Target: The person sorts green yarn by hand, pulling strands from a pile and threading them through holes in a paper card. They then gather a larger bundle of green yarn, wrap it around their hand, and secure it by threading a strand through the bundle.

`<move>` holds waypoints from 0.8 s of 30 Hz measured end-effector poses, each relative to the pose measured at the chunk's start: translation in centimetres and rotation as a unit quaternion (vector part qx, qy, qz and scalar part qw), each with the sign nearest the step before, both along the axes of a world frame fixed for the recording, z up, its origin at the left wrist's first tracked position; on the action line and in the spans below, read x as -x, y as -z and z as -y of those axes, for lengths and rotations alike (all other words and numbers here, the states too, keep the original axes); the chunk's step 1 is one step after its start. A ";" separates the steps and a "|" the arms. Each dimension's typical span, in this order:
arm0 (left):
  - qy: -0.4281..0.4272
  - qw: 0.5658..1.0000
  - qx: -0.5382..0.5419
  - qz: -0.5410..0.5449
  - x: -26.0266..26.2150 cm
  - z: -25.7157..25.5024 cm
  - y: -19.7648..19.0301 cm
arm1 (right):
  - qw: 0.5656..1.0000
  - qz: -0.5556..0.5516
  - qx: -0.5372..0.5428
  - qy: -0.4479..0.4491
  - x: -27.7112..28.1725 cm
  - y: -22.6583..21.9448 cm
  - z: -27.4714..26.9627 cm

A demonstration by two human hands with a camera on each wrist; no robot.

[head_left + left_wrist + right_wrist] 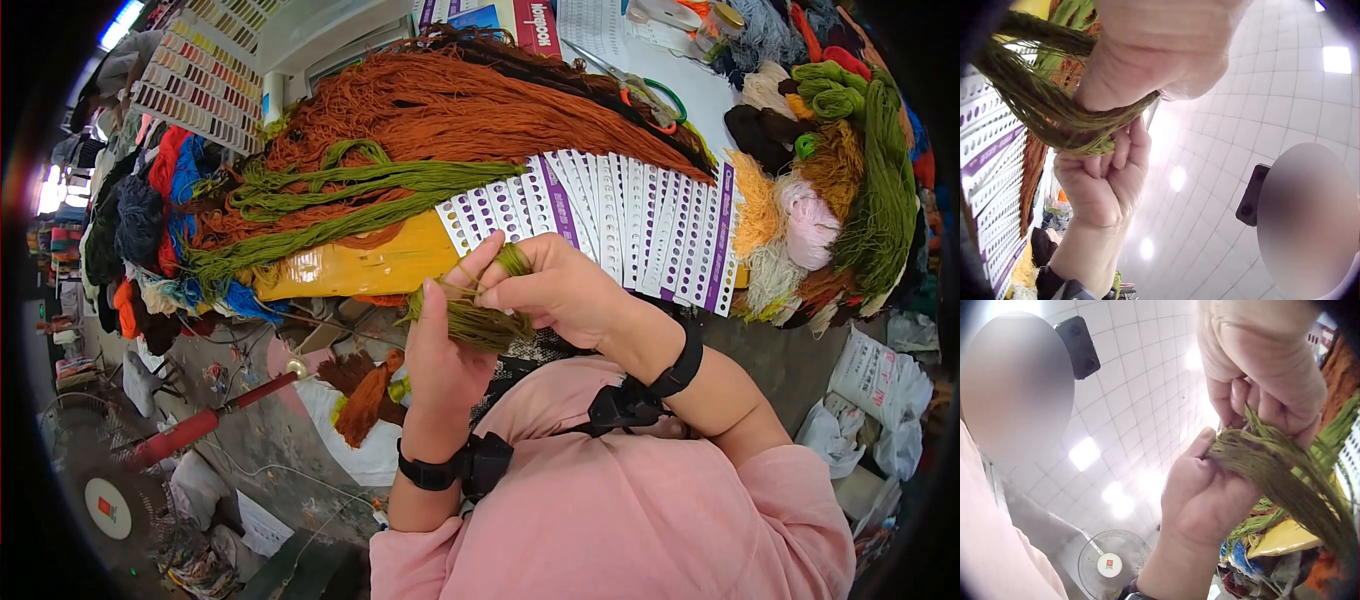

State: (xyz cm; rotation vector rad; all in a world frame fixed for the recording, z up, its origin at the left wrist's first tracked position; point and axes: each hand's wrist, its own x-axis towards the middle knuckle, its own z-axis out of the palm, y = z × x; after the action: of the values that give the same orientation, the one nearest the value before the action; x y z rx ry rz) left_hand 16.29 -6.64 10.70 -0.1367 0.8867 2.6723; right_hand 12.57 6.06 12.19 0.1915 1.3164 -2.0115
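An olive-green skein of thin, loose yarn strands (pixel 478 325) is lying between two bare hands, its long axis running roughly from ten o'clock to four in the head view. The left hand (pixel 440 375) is gripping it from seven o'clock, thumb and fingers closing around it. The right hand (pixel 580 290) is reaching in from two o'clock, curled fingertips pinching strands, so the skein's main body is lying at about seven o'clock from them. Both hands are touching it; neither is clearly nearer. Beyond, a yellow, shiny flat surface (pixel 350 272) is showing at ten o'clock, long rust-orange yarn (pixel 430 110) is spreading at twelve, and white, purple-edged perforated cards (pixel 617 222) are fanning out at two.
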 end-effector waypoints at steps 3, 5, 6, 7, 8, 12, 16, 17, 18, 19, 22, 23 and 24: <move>-0.012 1.000 -0.006 -0.002 -0.1 0.0 0.1 | 0.999 0.022 0.026 0.000 0.1 0.4 -0.2; -0.026 0.999 0.018 0.001 -0.1 -0.1 0.3 | 0.998 0.032 0.045 0.004 0.1 0.7 -0.4; -0.033 0.999 0.031 0.002 -0.2 -0.1 0.4 | 0.998 0.035 0.055 0.010 0.1 0.8 -0.4; -0.036 0.999 0.029 0.007 -0.2 0.0 0.6 | 0.997 0.039 0.065 0.015 0.1 0.9 -0.5; -0.039 0.999 0.028 0.011 -0.2 0.1 0.8 | 0.995 0.043 0.085 0.016 0.2 1.0 -0.6; -0.049 0.999 0.011 0.018 -0.1 0.1 0.8 | 0.987 0.059 0.145 0.024 0.3 1.4 -0.8; -0.058 0.997 -0.014 0.049 -0.1 -0.1 0.4 | 0.984 0.013 0.173 0.040 0.0 2.0 -0.3; -0.051 0.997 -0.016 0.058 -0.2 0.2 0.9 | 0.974 0.031 0.222 0.014 0.0 2.1 -0.4; -0.043 0.997 -0.019 0.067 -0.3 0.5 1.1 | 0.961 0.049 0.270 -0.011 0.0 2.1 -0.8; -0.043 0.996 -0.079 0.028 -0.3 0.7 1.1 | 0.945 0.067 0.317 -0.035 -0.1 2.1 -1.3; -0.005 0.946 -0.324 0.009 -0.4 2.9 1.0 | 0.943 0.156 0.280 -0.090 0.5 1.7 -4.3; -0.005 0.940 -0.339 0.035 -0.5 3.1 0.6 | 0.943 0.154 0.266 -0.129 0.8 1.9 -4.8; -0.007 0.933 -0.353 0.060 -0.2 3.0 -0.6 | 0.947 0.157 0.232 -0.154 0.7 1.5 -5.0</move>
State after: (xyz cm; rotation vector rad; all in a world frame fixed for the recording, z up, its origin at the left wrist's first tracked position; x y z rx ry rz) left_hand 16.51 -9.66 11.29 -0.1306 -0.1440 2.7749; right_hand 11.83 11.09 10.70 0.0739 0.6076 -1.8645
